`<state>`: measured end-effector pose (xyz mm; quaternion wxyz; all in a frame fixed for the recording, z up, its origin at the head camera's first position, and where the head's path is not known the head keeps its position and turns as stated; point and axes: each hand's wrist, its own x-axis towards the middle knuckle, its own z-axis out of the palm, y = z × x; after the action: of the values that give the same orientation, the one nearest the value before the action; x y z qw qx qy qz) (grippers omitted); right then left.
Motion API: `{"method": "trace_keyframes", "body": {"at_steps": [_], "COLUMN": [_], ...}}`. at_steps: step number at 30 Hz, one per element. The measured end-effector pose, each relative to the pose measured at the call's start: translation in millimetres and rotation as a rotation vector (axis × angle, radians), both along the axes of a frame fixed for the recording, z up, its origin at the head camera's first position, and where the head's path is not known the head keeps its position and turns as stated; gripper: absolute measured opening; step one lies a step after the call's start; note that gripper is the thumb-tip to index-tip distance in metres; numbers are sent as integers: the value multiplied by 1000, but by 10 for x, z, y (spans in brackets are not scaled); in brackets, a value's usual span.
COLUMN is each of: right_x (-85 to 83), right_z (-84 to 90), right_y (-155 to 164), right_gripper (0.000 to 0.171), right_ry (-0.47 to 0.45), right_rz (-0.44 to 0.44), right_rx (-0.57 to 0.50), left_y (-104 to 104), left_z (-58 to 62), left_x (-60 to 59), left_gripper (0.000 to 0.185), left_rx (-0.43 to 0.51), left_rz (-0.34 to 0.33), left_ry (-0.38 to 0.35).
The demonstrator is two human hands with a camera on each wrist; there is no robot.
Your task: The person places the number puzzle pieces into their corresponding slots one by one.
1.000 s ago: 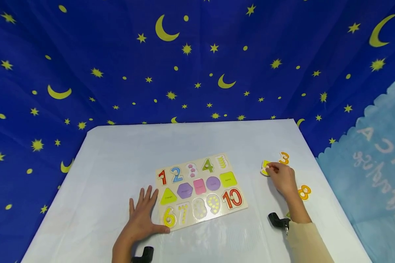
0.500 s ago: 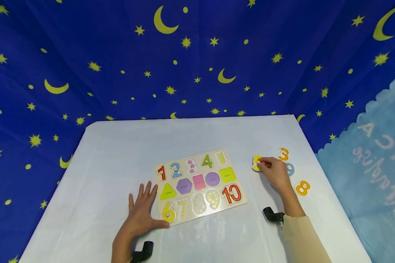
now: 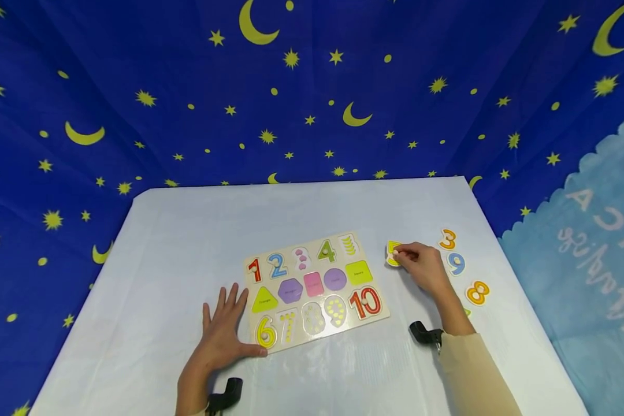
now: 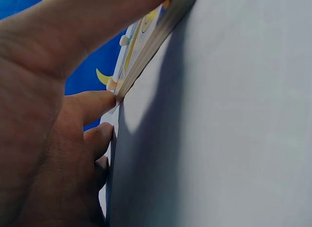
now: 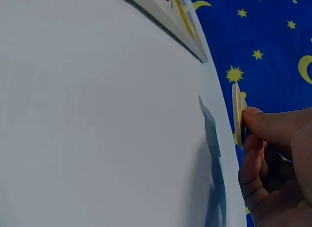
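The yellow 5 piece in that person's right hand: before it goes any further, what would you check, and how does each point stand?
1. Hold on the piece: ok. The right hand pinches the yellow 5; the right wrist view shows it lifted off the table.
2. Slot free: ok. The top-right recess of the puzzle board shows only yellow marks, no piece.
3. Board steadied: ok. The left hand lies flat by the board's near left corner, thumb against its edge.
4. Path between piece and board: ok, bare table.
5. Piece orientation matches the slot: cannot tell, fingers cover part of it.
6. Loose 3, 9 and 8: ok, lying apart behind the hand.
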<state>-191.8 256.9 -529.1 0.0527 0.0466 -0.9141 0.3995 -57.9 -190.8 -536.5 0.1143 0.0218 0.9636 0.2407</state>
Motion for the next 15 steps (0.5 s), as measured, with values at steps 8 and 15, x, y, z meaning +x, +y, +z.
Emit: {"method": "trace_keyframes", "body": {"at_steps": [8, 15], "right_x": [-39, -89], "right_z": [46, 58], "right_y": [-107, -192], "right_gripper": [17, 16], "right_ry": [14, -8], "right_rz": [48, 81], "right_rx": [-6, -12], "left_y": [0, 8], "left_z": [-8, -8], "left_x": [-9, 0], "left_gripper": [140, 140], "left_rx": [-1, -2], "left_rz": [6, 3], "left_ry": [1, 4]}}
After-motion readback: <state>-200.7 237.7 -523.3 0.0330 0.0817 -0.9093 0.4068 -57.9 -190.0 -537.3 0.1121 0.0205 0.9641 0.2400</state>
